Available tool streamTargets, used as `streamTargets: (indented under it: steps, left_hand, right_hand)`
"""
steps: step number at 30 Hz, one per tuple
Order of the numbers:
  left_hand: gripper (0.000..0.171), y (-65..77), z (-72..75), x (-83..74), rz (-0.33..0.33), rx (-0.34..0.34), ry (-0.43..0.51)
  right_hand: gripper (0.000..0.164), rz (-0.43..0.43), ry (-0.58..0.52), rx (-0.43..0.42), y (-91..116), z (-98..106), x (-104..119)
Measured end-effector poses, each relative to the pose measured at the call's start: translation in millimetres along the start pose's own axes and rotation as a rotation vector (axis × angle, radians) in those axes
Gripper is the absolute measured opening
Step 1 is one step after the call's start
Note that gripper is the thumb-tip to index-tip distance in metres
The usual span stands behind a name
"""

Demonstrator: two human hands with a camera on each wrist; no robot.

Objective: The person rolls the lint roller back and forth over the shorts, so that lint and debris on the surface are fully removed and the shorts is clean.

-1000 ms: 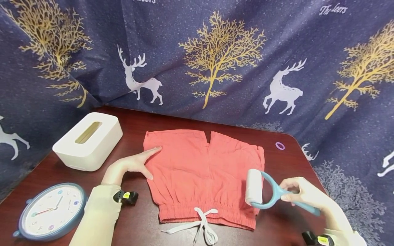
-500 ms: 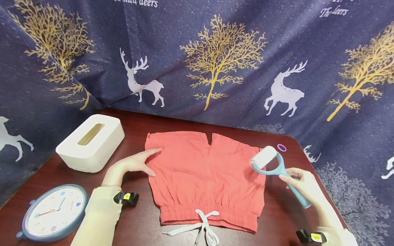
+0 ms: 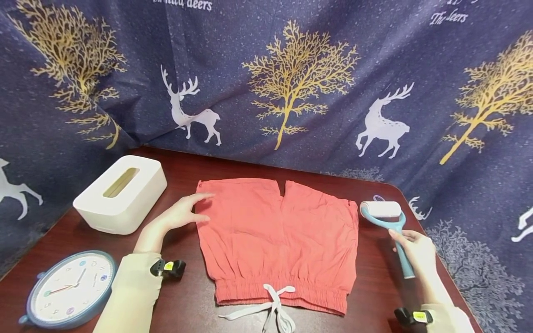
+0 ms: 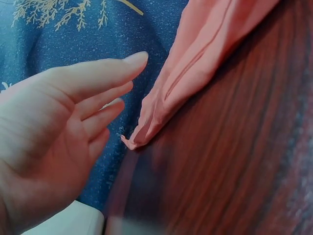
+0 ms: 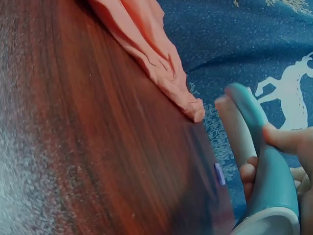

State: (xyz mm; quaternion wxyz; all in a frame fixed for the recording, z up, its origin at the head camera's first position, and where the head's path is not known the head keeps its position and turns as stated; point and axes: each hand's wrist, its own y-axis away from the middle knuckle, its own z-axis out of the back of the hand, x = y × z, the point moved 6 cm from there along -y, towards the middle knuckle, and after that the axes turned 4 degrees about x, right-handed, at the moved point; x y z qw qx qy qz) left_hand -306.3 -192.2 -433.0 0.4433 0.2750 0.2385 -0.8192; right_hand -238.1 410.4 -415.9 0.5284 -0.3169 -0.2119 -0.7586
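Coral shorts [image 3: 279, 240] with a white drawstring [image 3: 275, 305] lie spread on the table, waistband toward me. My left hand [image 3: 183, 213] is at their left edge, fingers and thumb relaxed and apart; in the left wrist view the hand [image 4: 63, 117] holds nothing and the fingers are beside the cloth. To the right of the shorts, my right hand [image 3: 416, 249] grips the blue handle of a lint roller [image 3: 383, 210], its white roll pointing away from me. The right wrist view shows thumb and fingers round the roller's handle [image 5: 274, 181], apart from the shorts.
A white tissue box [image 3: 120, 194] stands at the back left, and a blue-rimmed clock [image 3: 71, 289] lies at the front left. A small purple ring [image 3: 378, 198] is at the back right, partly behind the roller. A dark curtain [image 3: 233, 83] hangs beyond the table [image 3: 183, 268].
My right hand has lifted the lint roller off the shorts and carried it right and away, turning the roll crosswise. My left hand has drawn back slightly from the cloth.
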Motion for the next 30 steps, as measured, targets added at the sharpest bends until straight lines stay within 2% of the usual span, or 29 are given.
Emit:
streamTargets:
  steps: [6, 11, 18, 20, 24, 30]
  left_hand:
    - [0.063, 2.4, 10.6, 2.1, 0.071, -0.108, -0.062]
    - [0.064, 3.8, 13.1, 10.8, 0.133, -0.125, -0.071]
    - [0.064, 4.6, 9.2, 10.9, 0.089, -0.149, -0.059]
    - [0.063, 3.0, 7.1, 9.7, 0.097, -0.144, -0.051]
    - [0.061, -0.2, 3.5, 6.4, 0.143, -0.122, -0.041]
    - [0.057, -1.1, 4.2, -2.8, 0.196, -0.138, -0.088]
  right_hand:
    - [0.065, -0.056, 0.076, -0.026, -2, -1, -8]
    - [0.064, -0.081, 0.114, -0.035, -4, -5, -14]
    - [0.066, -0.089, 0.151, -0.02, -3, -9, -14]
    - [0.067, -0.09, 0.166, -0.003, -1, -10, -13]
    - [0.07, -0.063, 0.268, 0.078, 1, -9, -6]
    - [0.089, -0.006, 0.5, 0.295, 6, -7, 21]
